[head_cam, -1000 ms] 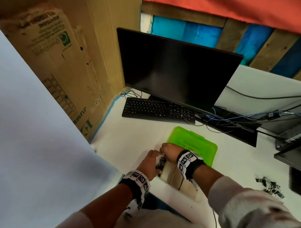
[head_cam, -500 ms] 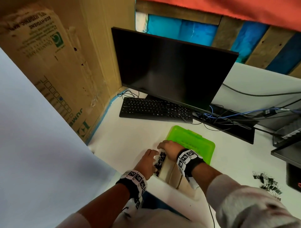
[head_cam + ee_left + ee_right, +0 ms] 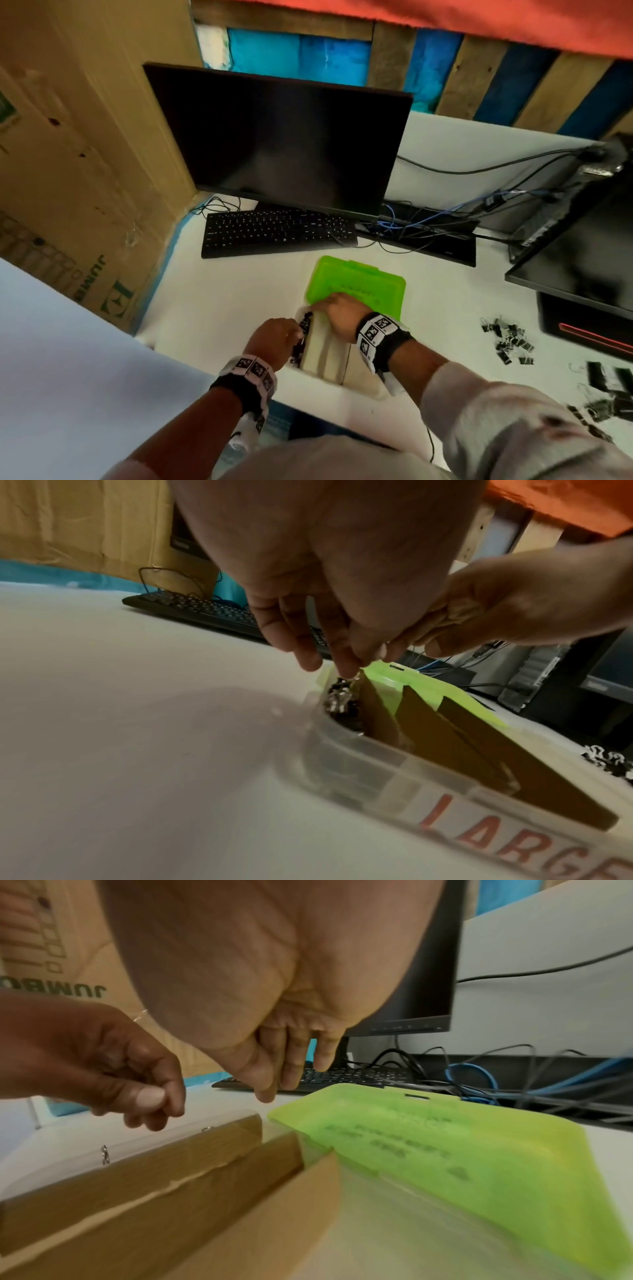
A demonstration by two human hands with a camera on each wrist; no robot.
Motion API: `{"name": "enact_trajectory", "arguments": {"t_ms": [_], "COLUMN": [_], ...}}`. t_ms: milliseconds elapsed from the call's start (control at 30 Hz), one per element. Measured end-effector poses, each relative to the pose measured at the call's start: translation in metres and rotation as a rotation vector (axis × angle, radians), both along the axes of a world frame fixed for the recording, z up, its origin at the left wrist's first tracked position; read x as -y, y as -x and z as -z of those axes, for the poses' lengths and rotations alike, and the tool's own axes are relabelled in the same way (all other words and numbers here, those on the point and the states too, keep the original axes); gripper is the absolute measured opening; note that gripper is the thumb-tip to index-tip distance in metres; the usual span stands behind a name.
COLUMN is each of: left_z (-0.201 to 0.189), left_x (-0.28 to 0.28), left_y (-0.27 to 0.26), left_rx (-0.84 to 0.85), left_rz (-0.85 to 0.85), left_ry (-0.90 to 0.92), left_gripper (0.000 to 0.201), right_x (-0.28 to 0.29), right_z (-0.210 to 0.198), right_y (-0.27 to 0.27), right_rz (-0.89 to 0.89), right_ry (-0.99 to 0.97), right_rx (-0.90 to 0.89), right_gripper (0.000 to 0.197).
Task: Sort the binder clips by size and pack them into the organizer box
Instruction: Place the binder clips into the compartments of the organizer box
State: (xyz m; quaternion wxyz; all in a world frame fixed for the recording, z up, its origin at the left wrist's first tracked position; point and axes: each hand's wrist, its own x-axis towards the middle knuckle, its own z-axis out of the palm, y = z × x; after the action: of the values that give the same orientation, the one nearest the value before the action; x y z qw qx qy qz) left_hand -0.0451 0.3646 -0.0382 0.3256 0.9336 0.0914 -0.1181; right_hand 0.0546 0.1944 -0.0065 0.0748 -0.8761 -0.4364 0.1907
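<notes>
1. filling the leftmost compartment of the organizer box (image 3: 310,356), judging by the dark mass of binder clips (image 3: 341,704) already heaped there, directly under the left hand's fingertips.
2. left hand (image 3: 275,339): fingers (image 3: 346,666) drawn together and pointing down into that compartment, tips touching a clip's wire handle. whether it pinches the clip or only pokes it down, cannot tell.
3. right hand (image 3: 337,310): fingers relaxed and near straight, hovering or resting at the far end of the box where the green lid (image 3: 445,1148) hinges back. holds nothing that shows; looks to be steadying the box.
4. cardboard dividers (image 3: 445,739) stand just right of the left fingers; the two compartments beyond them show no clips from here. a label reading "large" (image 3: 514,842) sits on the near wall, below the left wrist.
5. loose clips (image 3: 507,342) lie on the desk well off to the right of the right hand, more at the frame edge.
6. judgement: packing is partway, one size going in. next move calls for seating or letting go of this clip, then a reach rightward to the loose pile, picking by size.
</notes>
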Motion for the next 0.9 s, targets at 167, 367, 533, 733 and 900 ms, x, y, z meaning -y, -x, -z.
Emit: {"name": "enact_trajectory", "arguments": {"t_ms": [167,367,533,733,900], "left_z": [-0.01,-0.009,0.002,0.011,0.017], "left_x": [0.05,0.151,0.221,0.275,0.293], "left_y": [-0.031,-0.063,-0.075,-0.086,-0.102], "left_rx": [0.18,0.23,0.129,-0.005,-0.124], "left_rz": [0.203,0.437,0.639,0.606,0.533], "left_ry": [-0.024,0.101,0.142,0.084,-0.007], "left_gripper": [0.026,0.02,0.022,0.036,0.06], "right_x": [0.06,0.201,0.298,0.348,0.362], "right_z": [0.009,0.021,0.021,0.027,0.036], "right_y": [0.006,0.024,0.041,0.034,0.008], "right_rz": [0.158,0.595,0.896,1.002,1.147], "right_ry": [-0.103,-0.018,0.085,0.139,0.09], "right_rx": [-0.02,-0.102,-0.127,-0.12,-0.182], "right_gripper": [0.052,0.052,0.052,0.057,0.083]}}
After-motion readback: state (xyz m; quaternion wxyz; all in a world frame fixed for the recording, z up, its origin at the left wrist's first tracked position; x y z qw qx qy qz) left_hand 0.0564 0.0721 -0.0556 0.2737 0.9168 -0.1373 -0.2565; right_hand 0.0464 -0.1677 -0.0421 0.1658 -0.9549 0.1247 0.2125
